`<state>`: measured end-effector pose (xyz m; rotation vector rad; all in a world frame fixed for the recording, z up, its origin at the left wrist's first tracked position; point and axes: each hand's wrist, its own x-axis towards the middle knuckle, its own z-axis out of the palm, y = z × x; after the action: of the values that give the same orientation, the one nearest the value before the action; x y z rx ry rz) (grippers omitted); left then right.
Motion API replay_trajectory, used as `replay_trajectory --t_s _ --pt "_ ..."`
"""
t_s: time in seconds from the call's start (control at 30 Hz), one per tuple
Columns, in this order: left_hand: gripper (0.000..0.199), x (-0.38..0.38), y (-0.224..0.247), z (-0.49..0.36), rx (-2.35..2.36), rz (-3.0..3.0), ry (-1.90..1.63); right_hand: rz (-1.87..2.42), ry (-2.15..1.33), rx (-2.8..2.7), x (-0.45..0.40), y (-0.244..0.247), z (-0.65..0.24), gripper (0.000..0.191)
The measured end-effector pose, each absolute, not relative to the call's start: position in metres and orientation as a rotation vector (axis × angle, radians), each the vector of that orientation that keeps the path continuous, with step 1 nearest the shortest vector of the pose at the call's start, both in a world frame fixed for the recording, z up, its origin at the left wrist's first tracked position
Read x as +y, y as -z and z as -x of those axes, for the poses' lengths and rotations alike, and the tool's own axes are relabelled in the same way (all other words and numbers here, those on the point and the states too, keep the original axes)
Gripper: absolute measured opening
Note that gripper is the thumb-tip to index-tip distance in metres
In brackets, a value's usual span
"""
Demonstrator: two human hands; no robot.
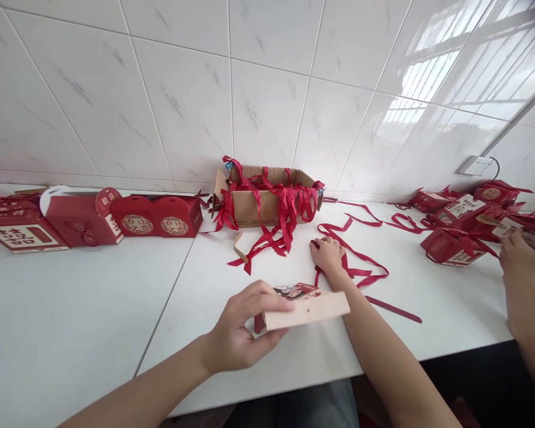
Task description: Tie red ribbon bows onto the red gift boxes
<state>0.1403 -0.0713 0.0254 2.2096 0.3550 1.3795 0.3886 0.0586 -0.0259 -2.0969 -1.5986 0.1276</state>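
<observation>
My left hand grips a small red gift box above the table, thumb below and fingers on top. Its pale cream side, with a small hole in it, faces me, and a printed red face shows behind. Farther forward, my right hand rests on the table with its fingers curled round a red ribbon. Part of that ribbon is hidden under the palm. Another loose red ribbon curves away beside this hand, and a flat dark-red strip lies to the right of my forearm.
A cardboard box draped with red ribbons stands against the tiled wall. Red gift boxes line the left side. On the right, several tied red boxes stand near a co-worker's hand. A seam crosses the white table.
</observation>
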Motion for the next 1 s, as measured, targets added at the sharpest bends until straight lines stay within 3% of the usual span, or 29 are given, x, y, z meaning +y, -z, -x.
replay_trajectory --t_s 0.1,0.3,0.43,0.5,0.67,0.8,1.0 --pt "0.044 -0.065 -0.018 -0.140 0.664 -2.339 -1.458 2.004 -0.169 -1.636 0.060 0.027 -0.390 0.026" --pt "0.040 -0.026 -0.011 -0.121 1.222 -2.403 -1.598 1.773 -0.296 -1.492 0.055 0.019 -0.398 0.029" --pt "0.074 -0.002 -0.015 -0.109 1.445 -2.479 -2.077 1.503 -0.468 -1.453 0.049 0.013 -0.386 0.031" --pt "0.074 -0.004 -0.015 -0.112 1.433 -2.520 -2.189 1.377 -0.540 -1.454 0.044 0.012 -0.373 0.031" --pt "0.028 -0.026 0.000 -0.141 1.038 -2.641 -1.575 1.160 -0.696 -1.502 0.027 0.009 -0.341 0.028" --pt "0.025 -0.028 0.017 -0.153 1.062 -2.264 -1.314 1.094 -0.774 -1.558 0.015 0.005 -0.328 0.022" --pt "0.021 -0.012 0.024 -0.152 1.150 -2.018 -1.291 1.062 -0.816 -1.606 0.010 0.007 -0.319 0.020"
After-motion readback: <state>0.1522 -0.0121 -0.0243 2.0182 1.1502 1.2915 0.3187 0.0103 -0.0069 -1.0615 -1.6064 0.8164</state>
